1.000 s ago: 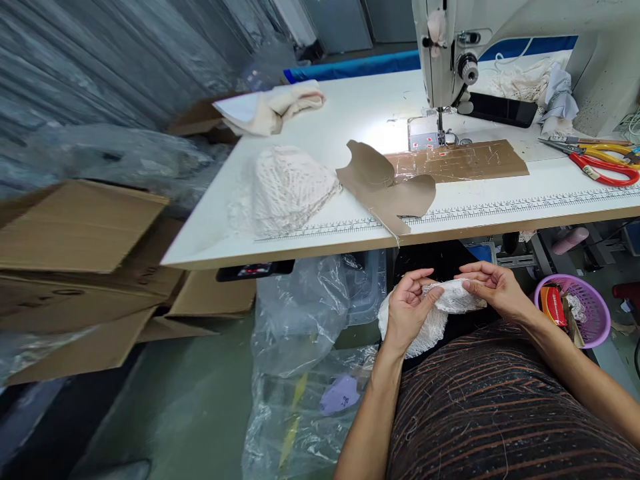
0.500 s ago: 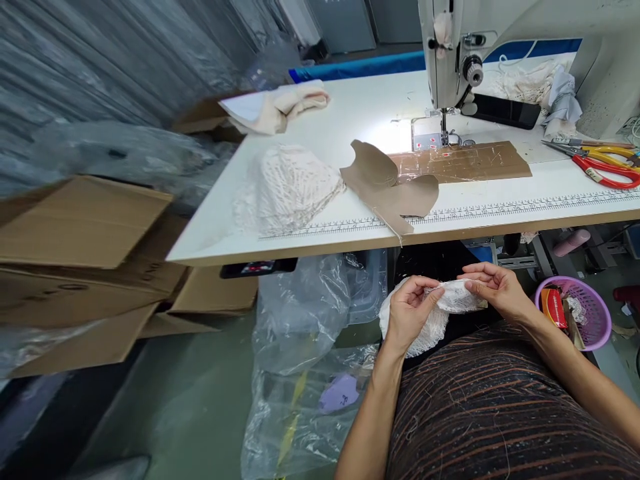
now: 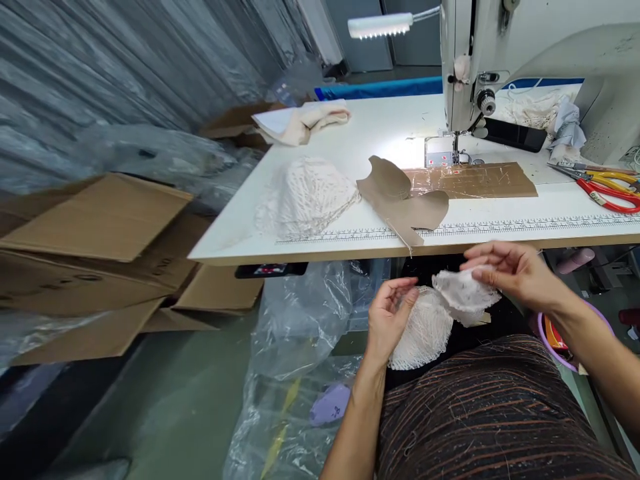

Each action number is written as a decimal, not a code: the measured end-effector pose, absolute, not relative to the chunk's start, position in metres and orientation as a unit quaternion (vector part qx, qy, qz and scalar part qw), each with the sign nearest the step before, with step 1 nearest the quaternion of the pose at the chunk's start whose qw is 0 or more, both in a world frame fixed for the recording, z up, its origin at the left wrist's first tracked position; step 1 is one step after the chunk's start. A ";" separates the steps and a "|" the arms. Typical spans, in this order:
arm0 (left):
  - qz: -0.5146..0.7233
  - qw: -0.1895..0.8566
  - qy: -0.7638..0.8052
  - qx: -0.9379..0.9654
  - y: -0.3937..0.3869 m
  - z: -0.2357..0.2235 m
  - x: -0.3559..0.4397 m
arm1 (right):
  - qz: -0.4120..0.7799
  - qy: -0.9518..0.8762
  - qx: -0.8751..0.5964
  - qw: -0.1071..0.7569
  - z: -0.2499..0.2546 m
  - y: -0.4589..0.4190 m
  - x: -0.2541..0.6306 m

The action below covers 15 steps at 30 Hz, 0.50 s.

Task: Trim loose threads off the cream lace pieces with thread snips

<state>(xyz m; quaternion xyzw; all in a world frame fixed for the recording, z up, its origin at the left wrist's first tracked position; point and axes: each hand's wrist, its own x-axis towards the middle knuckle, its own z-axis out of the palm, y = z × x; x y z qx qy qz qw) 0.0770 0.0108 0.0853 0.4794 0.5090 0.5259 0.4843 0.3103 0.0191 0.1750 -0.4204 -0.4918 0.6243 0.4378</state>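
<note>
I sit at a sewing table [image 3: 350,133] with my lap below its front edge. My right hand [image 3: 515,273] pinches a small white lace piece [image 3: 465,297], lifted clear of the lap. My left hand [image 3: 390,317] curls round the edge of a stack of white lace pieces [image 3: 425,330] resting on my lap. On the table lie a heap of cream lace [image 3: 305,197] and a tan fabric piece [image 3: 400,197] near the front edge. The sewing machine [image 3: 480,60] stands behind them with its lamp [image 3: 380,25] lit.
Red and yellow scissors [image 3: 607,190] lie at the table's right. A cardboard strip [image 3: 480,180] is taped beside the needle. Cardboard boxes [image 3: 95,247] stand at the left, clear plastic bags [image 3: 300,347] under the table, and a purple basket [image 3: 550,333] sits behind my right forearm.
My right hand has lifted one lace piece up and right, off the stack. My left hand has dropped slightly and stays on the stack. The view has shifted right and down.
</note>
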 end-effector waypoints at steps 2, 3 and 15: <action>0.515 0.438 0.556 0.484 0.014 0.077 0.057 | 0.559 -0.505 -0.435 0.494 0.202 0.038 0.321; 0.500 0.423 0.581 0.484 0.014 0.072 0.047 | 0.519 -0.499 -0.445 0.532 0.212 0.048 0.328; 0.391 0.438 0.686 0.430 -0.022 0.024 0.038 | 0.130 -0.523 -0.650 0.535 0.183 0.085 0.386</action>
